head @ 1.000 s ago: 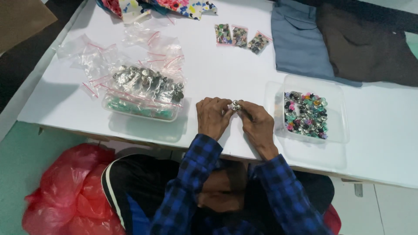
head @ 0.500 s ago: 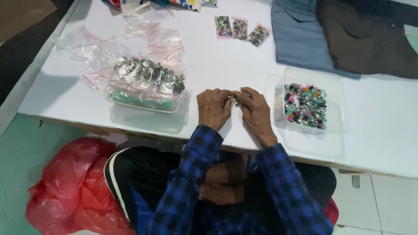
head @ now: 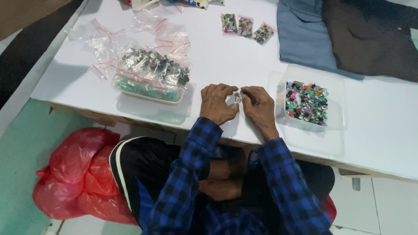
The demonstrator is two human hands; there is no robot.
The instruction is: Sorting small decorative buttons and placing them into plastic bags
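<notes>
Near the front edge of the bench (head: 383, 143), at its middle, you are resting both hands knuckles-up on the white surface. Your left hand (head: 217, 103) and right hand (head: 260, 106) are curling toward each other, and their fingertips are pinching a small silver fastener (head: 237, 97) between them, apparently so that the bench is steadying the grip on so small a part. Both hands are closed on it; whether it is one piece or two cannot be told.

Just beside your right hand, a clear tray of mixed coloured pieces (head: 307, 103) is sitting within easy reach. Toward the left edge, a clear tub of silver pieces (head: 152, 76) is lying under loose zip bags (head: 104, 41), near your left hand but not touching it. Three small filled bags (head: 246, 27) are lying well apart toward the back edge, and folded blue and dark cloth (head: 348, 35) is covering the back right corner.

Bare surface is lying directly ahead of your hands, between tub and tray. A red plastic bag (head: 78, 178) is sitting on the floor below the front left corner.
</notes>
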